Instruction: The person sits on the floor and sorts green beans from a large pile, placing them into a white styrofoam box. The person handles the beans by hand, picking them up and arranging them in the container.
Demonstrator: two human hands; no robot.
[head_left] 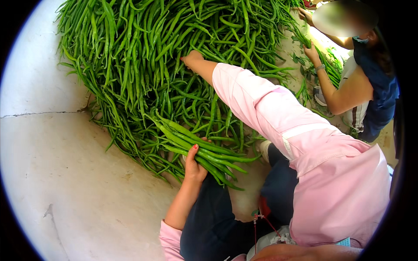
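Observation:
My left hand (196,164) holds a bundle of long green chili peppers (199,148) above my lap, its thumb across the top. The peppers lie roughly side by side, with tips pointing to the lower right. My right arm stretches forward in a pink sleeve to a large heap of the same peppers (130,49). Against the heap's face, my right hand (193,59) touches the peppers with its fingers bent. Most of those fingers are hidden, so whether a pepper is held there cannot be made out.
A pale wall (32,65) meets the floor (81,182) left of the heap. To the right, another person in a dark blue top (380,94) grips a bundle of long peppers (329,70). Leafy scraps (303,65) lie on the floor between us. My knees flank the near floor.

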